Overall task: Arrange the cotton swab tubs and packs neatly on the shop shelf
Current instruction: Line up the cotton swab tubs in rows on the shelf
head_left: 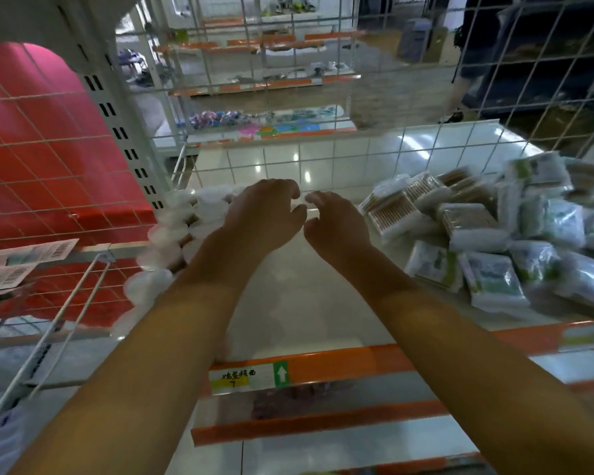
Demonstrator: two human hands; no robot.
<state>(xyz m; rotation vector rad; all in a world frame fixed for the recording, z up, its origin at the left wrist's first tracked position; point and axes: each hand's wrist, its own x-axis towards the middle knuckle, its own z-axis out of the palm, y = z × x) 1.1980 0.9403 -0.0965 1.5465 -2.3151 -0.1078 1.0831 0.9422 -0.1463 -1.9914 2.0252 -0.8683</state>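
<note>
Head view shows my left hand (264, 214) and right hand (333, 224) side by side over the bare middle of the shelf (309, 310), fingers loosely curled, holding nothing. Round white tubs (172, 234) line the left edge; soft, crinkly plastic packs (487, 234) lie heaped right, probably awaiting straightening.

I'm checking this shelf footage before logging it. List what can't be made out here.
- Head view: the row of white round plastic tubs is partly hidden by the left hand and forearm; their count is unclear.
- Print on the heap of clear plastic cotton swab packs is motion-blurred; the heap is cut off by the right edge.
- Right hand: its curled fingers hide whether the grip holds anything.
</note>
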